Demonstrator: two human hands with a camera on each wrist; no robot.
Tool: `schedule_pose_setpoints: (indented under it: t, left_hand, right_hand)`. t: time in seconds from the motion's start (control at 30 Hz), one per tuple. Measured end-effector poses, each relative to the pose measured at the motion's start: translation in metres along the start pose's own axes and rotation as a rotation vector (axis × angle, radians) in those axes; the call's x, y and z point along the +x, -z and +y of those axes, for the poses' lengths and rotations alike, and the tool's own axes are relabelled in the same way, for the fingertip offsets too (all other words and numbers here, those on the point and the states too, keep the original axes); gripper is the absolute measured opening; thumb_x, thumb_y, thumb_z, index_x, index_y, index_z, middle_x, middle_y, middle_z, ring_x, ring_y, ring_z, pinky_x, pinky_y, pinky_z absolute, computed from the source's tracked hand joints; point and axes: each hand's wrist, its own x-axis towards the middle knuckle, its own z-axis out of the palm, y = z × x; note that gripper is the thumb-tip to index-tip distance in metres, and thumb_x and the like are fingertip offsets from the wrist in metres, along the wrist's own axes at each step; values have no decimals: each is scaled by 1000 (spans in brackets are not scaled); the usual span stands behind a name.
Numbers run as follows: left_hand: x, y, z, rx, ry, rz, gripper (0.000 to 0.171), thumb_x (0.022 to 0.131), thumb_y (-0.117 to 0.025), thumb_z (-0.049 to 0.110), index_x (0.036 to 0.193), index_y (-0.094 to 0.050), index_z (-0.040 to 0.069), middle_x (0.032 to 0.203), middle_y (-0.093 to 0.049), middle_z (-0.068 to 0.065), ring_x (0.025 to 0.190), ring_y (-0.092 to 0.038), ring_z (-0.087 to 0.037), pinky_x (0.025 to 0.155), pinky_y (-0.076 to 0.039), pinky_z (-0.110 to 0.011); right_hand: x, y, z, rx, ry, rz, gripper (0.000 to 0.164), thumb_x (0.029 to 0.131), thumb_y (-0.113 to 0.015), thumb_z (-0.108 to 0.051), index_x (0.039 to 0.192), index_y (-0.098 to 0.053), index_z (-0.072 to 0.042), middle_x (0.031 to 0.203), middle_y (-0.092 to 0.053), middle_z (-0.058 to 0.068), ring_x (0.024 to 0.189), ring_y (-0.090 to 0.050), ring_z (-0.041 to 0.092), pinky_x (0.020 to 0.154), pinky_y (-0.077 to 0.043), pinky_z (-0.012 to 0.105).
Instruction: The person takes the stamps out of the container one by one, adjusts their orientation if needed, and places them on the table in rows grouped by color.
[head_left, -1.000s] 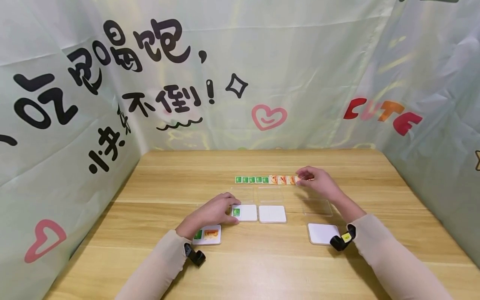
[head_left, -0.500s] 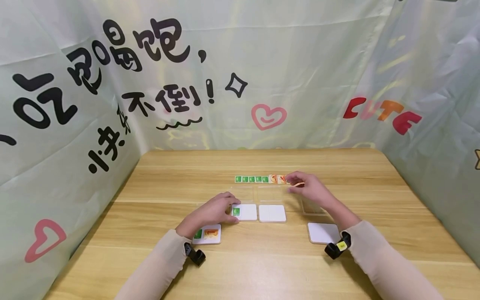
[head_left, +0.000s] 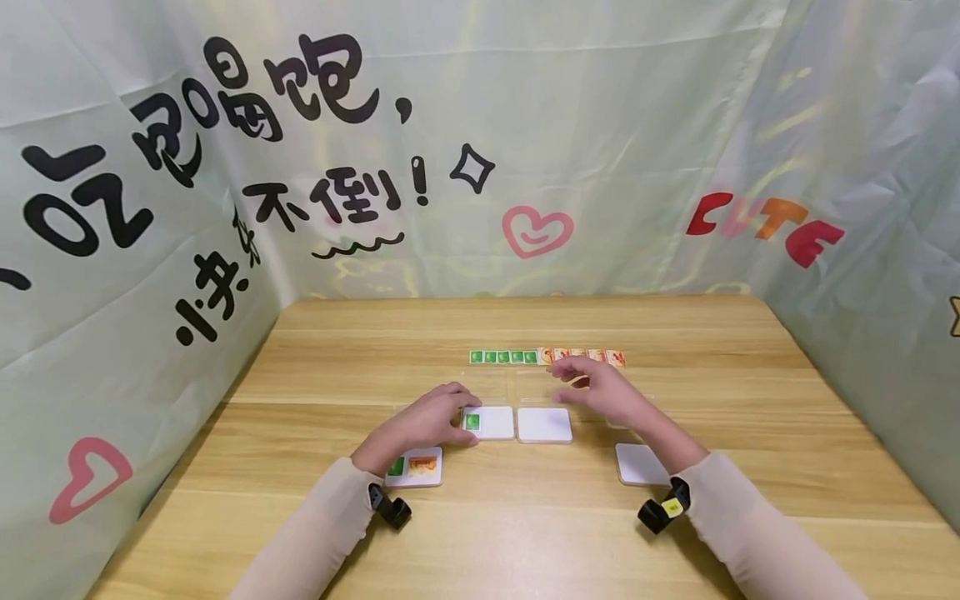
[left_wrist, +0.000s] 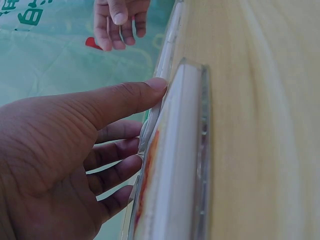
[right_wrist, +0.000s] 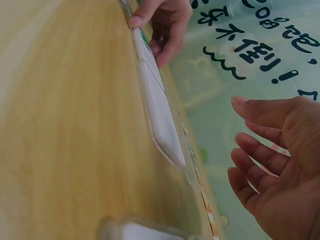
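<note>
My left hand [head_left: 423, 423] holds the left end of a flat clear case [head_left: 495, 423] by its edges, thumb on the near side and fingers on the far side. The case has a white insert with one small green picture square [head_left: 472, 422] on its left. My right hand [head_left: 600, 390] hovers behind a second case [head_left: 544, 425] with a blank white insert. Its fingers are loosely bent, and the right wrist view shows nothing between them. Behind lies a row of several green picture squares [head_left: 504, 357], continued by several orange ones [head_left: 615, 358], partly hidden by my right fingers.
On the left, a case [head_left: 425, 468] with a green and an orange picture lies partly under my left wrist. Another blank white case [head_left: 639, 464] lies on the right, partly hidden by my forearm. Clear lids [head_left: 486, 387] stretch behind the cases. Printed cloth walls [head_left: 637, 167] surround the wooden table [head_left: 525, 533].
My right hand has moved left and nearer, from the right end of the orange row to behind the second case. The right end of the row is uncovered. My left hand stays still.
</note>
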Motion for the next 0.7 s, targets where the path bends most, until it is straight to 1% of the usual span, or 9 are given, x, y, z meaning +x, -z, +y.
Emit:
schedule_pose_setpoints:
  t: [0.17,0.3,0.5,0.7]
  left_hand:
    - [-1,0,0,-10,4,-3,59,84,-77,37,134,-59,11,132,-54,-5,118,-50,-20,100,-42,-37]
    - [-1,0,1,-17,4,1,59,84,-77,37,134,-59,11,131,-54,-5,117,-50,-20,100,-42,-38]
    - [0,0,0,-20,8,-3,59,84,-77,38,134,-59,12,131,-54,-4,116,-51,-19,99,-43,-37]
    - [0,0,0,-21,5,2,58,84,-78,37,133,-60,11,130,-54,-4,113,-51,-18,98,-43,-36]
  right_hand:
    - [-2,-11,-4,-5,21,-31,41,86,-75,-10,123,-61,2,120,-62,21,112,-55,40,95,-44,53]
    - [-2,-19,-7,-38,45,-50,44,85,-77,-15,123,-61,1,119,-63,19,111,-56,37,95,-44,52]
    - [-2,-28,-14,-37,17,-74,45,85,-77,-15,125,-61,0,122,-62,17,114,-55,35,98,-42,52]
    - [1,-36,-16,-46,26,-61,46,84,-78,-16,125,-62,-3,122,-63,13,114,-56,32,98,-43,52]
